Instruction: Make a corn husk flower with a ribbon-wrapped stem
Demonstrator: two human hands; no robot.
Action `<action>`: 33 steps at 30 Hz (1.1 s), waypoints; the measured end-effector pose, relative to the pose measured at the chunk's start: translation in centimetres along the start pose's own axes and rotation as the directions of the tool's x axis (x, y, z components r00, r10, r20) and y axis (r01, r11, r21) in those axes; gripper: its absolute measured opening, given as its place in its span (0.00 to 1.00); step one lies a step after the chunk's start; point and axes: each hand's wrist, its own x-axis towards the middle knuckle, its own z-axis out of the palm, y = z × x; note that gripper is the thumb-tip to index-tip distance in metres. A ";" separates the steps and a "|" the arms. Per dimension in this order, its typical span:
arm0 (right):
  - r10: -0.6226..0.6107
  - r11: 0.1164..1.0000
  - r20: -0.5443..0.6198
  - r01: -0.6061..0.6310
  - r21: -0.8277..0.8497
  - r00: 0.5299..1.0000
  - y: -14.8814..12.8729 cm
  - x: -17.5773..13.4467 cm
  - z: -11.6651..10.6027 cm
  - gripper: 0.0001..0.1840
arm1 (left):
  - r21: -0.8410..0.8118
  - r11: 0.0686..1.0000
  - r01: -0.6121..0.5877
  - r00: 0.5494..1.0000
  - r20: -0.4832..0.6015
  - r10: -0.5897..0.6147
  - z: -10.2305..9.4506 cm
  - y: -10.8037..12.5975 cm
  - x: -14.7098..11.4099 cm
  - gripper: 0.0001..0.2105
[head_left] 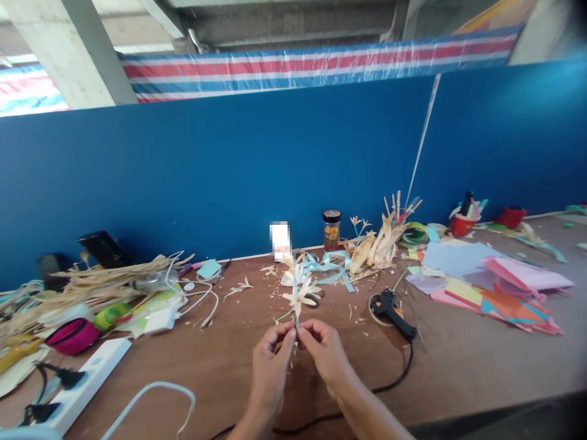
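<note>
A pale flower of dried husk-like petals (pixel 300 297) stands upright above my fingertips, with a light blue strip around its stem. My left hand (pixel 274 354) pinches the stem from the left. From the right, my right hand (pixel 324 351) pinches it at the same spot, thumb and index finger pressed together. The stem's lower end is mostly hidden by my fingers. Behind the flower lie a curled light blue ribbon (pixel 338 264) and pale scraps. A black glue gun (pixel 393 315) rests on the table to the right of my hands.
Dried husks (pixel 378 250) and a dark-lidded jar (pixel 332 231) stand near the blue partition (pixel 220 177). Coloured paper (pixel 463 266) spreads at right, by a red cup (pixel 464 224). At left are a white power strip (pixel 89 385), a pink pouch (pixel 72 336) and cables.
</note>
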 end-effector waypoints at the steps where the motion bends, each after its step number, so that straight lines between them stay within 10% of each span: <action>1: -0.004 1.000 -0.001 0.004 -0.011 1.000 0.1 0.0 0.0 0.12 | 0.025 1.000 -0.005 1.000 0.010 0.005 0.0 0.0 0.1 0.11; 13: -0.018 0.994 0.006 0.019 -0.109 1.000 0.2 0.0 -0.6 0.13 | 0.234 0.956 -0.177 0.983 0.083 0.161 -0.3 0.7 0.3 0.07; 19: -0.022 0.990 -0.002 0.021 -0.142 1.000 0.4 0.0 -0.6 0.13 | 0.377 0.819 -0.433 0.842 -0.156 0.517 -0.9 1.6 -0.4 0.16; 27: -0.053 0.977 -0.021 0.048 -0.206 0.998 0.2 -0.1 -0.6 0.15 | 0.156 0.966 -0.208 0.977 -0.018 0.213 -0.7 0.5 -0.7 0.06; 33: -0.129 0.907 -0.019 0.110 -0.407 0.992 -0.8 -0.6 -0.5 0.11 | 0.155 0.983 -0.099 0.995 0.035 0.094 -0.2 0.3 0.0 0.08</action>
